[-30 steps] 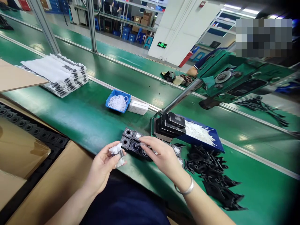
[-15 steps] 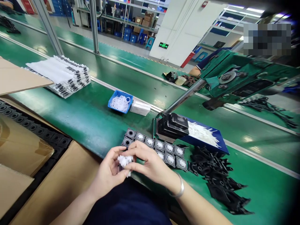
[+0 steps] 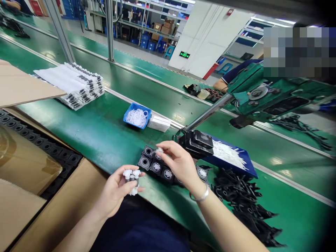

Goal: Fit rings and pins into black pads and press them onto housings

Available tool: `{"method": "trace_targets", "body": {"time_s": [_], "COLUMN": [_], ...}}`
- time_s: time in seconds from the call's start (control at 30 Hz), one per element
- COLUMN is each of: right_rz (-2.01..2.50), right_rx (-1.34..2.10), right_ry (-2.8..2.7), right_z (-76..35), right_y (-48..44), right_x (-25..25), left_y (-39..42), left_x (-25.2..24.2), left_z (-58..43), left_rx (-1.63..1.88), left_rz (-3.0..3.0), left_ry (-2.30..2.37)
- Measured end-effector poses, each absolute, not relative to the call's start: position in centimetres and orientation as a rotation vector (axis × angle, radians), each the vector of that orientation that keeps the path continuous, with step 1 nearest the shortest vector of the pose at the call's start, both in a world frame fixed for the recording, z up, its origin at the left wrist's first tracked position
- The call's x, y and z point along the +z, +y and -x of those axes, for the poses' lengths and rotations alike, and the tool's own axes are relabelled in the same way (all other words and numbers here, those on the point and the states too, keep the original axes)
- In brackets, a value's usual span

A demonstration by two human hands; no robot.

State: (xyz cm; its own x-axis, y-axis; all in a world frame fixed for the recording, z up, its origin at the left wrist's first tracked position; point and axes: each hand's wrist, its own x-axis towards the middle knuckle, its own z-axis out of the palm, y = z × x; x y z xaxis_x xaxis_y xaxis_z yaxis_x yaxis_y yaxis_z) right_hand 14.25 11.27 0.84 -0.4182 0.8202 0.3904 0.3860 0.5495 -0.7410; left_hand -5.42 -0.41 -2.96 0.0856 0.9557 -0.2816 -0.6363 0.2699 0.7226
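My left hand point(image 3: 114, 192) is closed around several small white impellers point(image 3: 132, 177) with dark grey cylindrical stems, held above the near edge of the green bench. My right hand point(image 3: 180, 162) pinches one more such impeller point(image 3: 159, 150) between thumb and fingers, over the black square housings point(image 3: 145, 162). These housings stand in two rows. White spiral-vaned discs show in several of them, while the leftmost ones have a bare ring opening. My right hand and wrist hide part of the rows.
A blue bin point(image 3: 137, 116) of white rings stands beside a small white box point(image 3: 159, 123). A green press point(image 3: 265, 94) overhangs a blue tray point(image 3: 248, 161) of white strips. Black parts point(image 3: 241, 192) lie at right, stacked white-and-grey parts point(image 3: 76, 82) at left. Open cartons flank the bench; a co-worker's arm point(image 3: 223, 84) is beyond.
My hands have separated. My right hand has moved up and right to the housings with one impeller, and my left hand has drawn slightly left with the others.
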Motion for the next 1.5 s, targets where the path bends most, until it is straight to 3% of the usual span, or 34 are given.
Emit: {"method": "trace_targets", "body": {"time_s": [0.17, 0.33, 0.53, 0.8, 0.97, 1.13, 1.27, 1.5], "right_rz": [0.890, 0.819, 0.782, 0.923, 1.050, 0.819, 0.675, 0.615], "right_rx": [0.410, 0.353, 1.125, 1.324, 0.810, 0.415, 0.410, 0.761], "right_ry": [-2.326, -2.499, -2.311, -1.846, -2.008, -2.360, -2.516, -2.449], "right_z": [-13.3, -13.2, -12.6, -12.3, -13.9, -13.9, -13.3, -12.9], "right_y": [13.9, 12.7, 7.0, 5.3, 7.7, 9.7, 10.1, 7.8], "right_x": [-0.9, 0.6, 1.0, -1.7, -0.1, -1.2, -0.6, 2.3], "left_y": [-0.4, -0.5, -0.3, -0.1, 0.2, -0.2, -0.4, -0.8], "left_x": [-3.0, -3.1, -3.2, -3.2, -2.9, -3.2, -3.9, -4.2], "left_z": [5.8, 6.0, 5.7, 5.1, 5.3, 5.1, 4.9, 4.4], "left_rx": [1.281, 1.318, 1.311, 1.365, 1.470, 1.464, 1.439, 1.384], "left_rz": [-0.359, -0.305, -0.282, -0.295, -0.297, -0.433, -0.554, -0.835], "left_ry": [0.834, 0.847, 0.789, 0.769, 0.875, 1.009, 1.057, 1.117]}}
